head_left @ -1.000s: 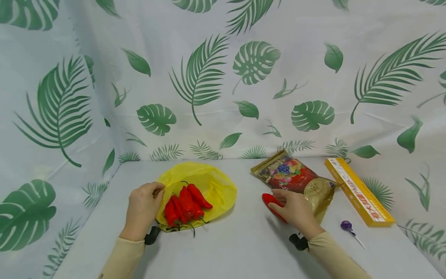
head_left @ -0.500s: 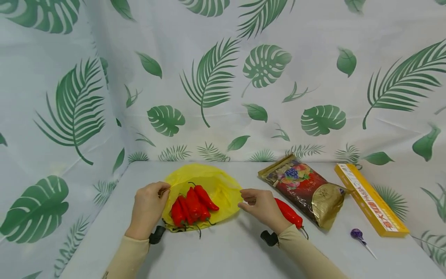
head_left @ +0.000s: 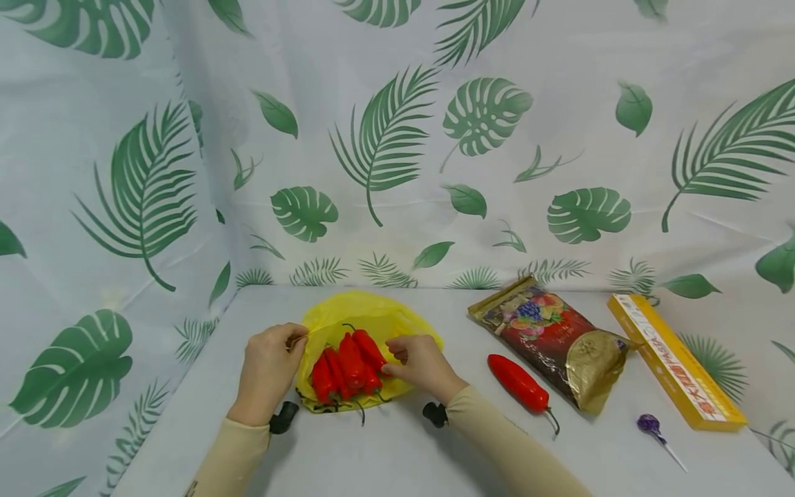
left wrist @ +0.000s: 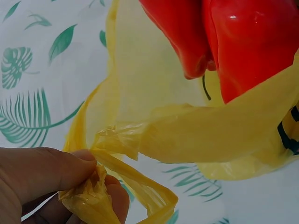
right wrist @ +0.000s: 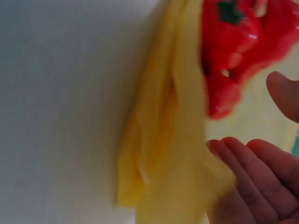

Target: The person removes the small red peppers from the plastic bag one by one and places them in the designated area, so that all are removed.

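Note:
A thin yellow plastic bag (head_left: 360,304) lies on the table with its mouth spread, several red peppers (head_left: 350,362) bunched inside. My left hand (head_left: 263,376) pinches the bag's left edge; in the left wrist view the crumpled yellow plastic (left wrist: 91,198) is between thumb and fingers. Over the bag's right side is my right hand (head_left: 427,364), close beside the peppers. The right wrist view shows its thumb apart from loosely bent fingers (right wrist: 266,182), with nothing between them, and the bag's edge (right wrist: 177,140) alongside. One more red pepper (head_left: 518,383) lies on the table, right of that hand.
A red and gold foil pack (head_left: 553,345) lies at the back right, with a yellow pasta box (head_left: 677,362) beside it. A purple lollipop (head_left: 652,428) rests nearer the front. Leaf-patterned cloth (head_left: 397,152) hangs behind the table.
My right hand has let go of the red pepper, leaving it on the table, and moved left over the bag to the peppers inside. My left hand keeps its pinch on the bag.

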Available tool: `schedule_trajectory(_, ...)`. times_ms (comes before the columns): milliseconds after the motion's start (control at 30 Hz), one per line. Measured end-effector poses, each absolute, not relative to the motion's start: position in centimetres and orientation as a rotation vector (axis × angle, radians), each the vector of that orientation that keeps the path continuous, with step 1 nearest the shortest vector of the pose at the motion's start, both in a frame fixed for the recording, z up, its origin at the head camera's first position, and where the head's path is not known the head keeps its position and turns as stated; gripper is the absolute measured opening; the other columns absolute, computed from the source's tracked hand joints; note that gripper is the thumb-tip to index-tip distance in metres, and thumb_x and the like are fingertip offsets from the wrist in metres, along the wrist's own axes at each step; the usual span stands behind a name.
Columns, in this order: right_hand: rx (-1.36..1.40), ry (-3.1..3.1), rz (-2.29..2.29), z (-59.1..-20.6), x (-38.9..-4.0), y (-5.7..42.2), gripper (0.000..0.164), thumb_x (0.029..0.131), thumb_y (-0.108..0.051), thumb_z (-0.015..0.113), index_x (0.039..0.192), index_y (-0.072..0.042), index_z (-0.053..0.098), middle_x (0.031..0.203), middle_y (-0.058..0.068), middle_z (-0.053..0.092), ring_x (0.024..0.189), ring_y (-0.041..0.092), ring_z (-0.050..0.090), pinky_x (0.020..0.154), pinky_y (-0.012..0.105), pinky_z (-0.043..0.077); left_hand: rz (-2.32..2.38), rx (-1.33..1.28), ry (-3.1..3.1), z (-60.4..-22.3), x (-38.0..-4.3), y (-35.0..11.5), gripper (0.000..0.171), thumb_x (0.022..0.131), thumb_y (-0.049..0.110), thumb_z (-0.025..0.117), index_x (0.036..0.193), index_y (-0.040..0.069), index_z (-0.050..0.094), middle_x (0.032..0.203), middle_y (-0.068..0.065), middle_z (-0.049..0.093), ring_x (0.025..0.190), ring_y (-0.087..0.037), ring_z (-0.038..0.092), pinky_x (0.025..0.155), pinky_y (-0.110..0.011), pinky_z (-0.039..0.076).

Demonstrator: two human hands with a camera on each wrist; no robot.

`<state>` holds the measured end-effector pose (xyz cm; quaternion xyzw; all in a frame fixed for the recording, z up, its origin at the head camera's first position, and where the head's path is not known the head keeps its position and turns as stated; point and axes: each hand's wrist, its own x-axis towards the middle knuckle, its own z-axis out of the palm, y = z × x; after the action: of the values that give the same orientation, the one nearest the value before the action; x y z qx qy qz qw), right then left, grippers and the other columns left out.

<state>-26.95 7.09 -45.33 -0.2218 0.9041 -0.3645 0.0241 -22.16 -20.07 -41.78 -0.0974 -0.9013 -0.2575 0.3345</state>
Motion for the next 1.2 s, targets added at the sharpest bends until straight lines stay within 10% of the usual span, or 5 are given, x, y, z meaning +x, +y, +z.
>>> schedule_trajectory(633, -0.627, 2.831, -1.108, -47.0, -27.9, 5.5, 0.024, 0.089, -0.010, 0.076, 0.113, -0.005, 0.080, 0.094, 0.003, 0.080, 0.079, 0.011, 0.062, 0.070, 0.021, 0.056, -0.670, -0.266, -2.334, -42.0, -22.2, -19.4, 0.011, 0.082, -0.003, 0.084, 0.092, 0.001, 0.080, 0.086, -0.014, 0.080, 0.074, -0.024, 0.076, 0.067, -0.041, 0.066)
schedule_trajectory(1200, -0.577, 2.802, -1.280, -45.5, -24.9, 8.8, 0.030, 0.091, -0.008, 0.077, 0.120, 0.000, 0.076, 0.111, 0.014, 0.079, 0.091, 0.018, 0.077, 0.079, 0.032, 0.067, -0.647, -0.256, -2.315, -42.2, -21.8, -19.8, 0.013, 0.080, -0.004, 0.084, 0.090, 0.002, 0.080, 0.085, -0.012, 0.080, 0.073, -0.025, 0.076, 0.067, -0.042, 0.065)
